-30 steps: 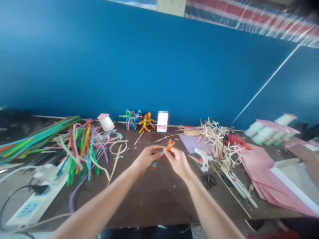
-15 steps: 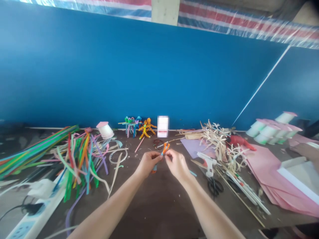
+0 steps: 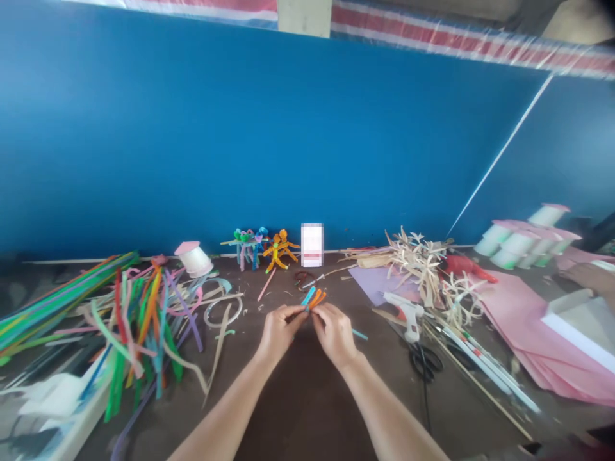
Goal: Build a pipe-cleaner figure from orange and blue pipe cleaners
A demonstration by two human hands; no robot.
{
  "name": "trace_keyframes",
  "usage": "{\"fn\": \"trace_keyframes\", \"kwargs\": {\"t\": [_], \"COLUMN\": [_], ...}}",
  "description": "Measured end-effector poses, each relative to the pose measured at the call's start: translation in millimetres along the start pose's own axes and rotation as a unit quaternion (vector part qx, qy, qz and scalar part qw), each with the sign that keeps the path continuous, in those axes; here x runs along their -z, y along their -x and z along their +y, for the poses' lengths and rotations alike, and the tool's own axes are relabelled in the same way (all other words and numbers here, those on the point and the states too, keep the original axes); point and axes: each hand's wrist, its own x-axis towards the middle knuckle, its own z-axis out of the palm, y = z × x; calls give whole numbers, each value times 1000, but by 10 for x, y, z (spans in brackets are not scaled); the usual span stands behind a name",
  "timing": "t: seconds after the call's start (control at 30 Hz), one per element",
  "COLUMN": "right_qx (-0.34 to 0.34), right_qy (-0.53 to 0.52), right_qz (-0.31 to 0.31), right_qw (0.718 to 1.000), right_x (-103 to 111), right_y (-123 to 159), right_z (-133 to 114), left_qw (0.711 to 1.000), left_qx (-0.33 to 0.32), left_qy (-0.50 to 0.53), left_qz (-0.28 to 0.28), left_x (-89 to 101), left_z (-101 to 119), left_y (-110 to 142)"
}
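Observation:
Between both hands is a small piece of bent pipe cleaners (image 3: 316,298), orange and light blue, its ends pointing up and away from me. My left hand (image 3: 282,330) pinches it from the left, thumb and forefinger closed near its lower part. From the right, my right hand (image 3: 335,330) pinches the orange side with closed fingertips. The lower part of the piece is hidden behind the fingers. A short light-blue pipe cleaner (image 3: 359,334) lies on the table just right of my right hand. Beyond the hands stand orange pipe-cleaner figures (image 3: 277,251) and blue-green ones (image 3: 247,246).
Loose coloured pipe cleaners (image 3: 154,320) and a power strip (image 3: 89,410) lie at left. To the right are a glue gun (image 3: 408,314), black-handled scissors (image 3: 425,363), pale dried strips (image 3: 418,262) and pink paper sheets (image 3: 519,326). Another person's hand (image 3: 579,276) is at far right.
The held piece has turned: its light-blue end now points up beside the orange ends, where before it hung below the fingers. Both hands still pinch it. The view has shifted slightly.

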Motion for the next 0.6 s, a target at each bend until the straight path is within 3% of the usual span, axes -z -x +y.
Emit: {"fn": "trace_keyframes", "kwargs": {"t": [0.2, 0.6], "right_qx": [11, 33], "right_qy": [11, 23], "right_qz": [8, 6], "right_qw": [1000, 999], "right_x": [-51, -61], "right_y": [87, 106], "right_z": [40, 65], "left_qw": [996, 998], "left_qx": [34, -17], "left_qy": [65, 31], "left_qz": [-53, -55], "left_x": [4, -6], "left_z": [-25, 16], "left_y": [-2, 55]}}
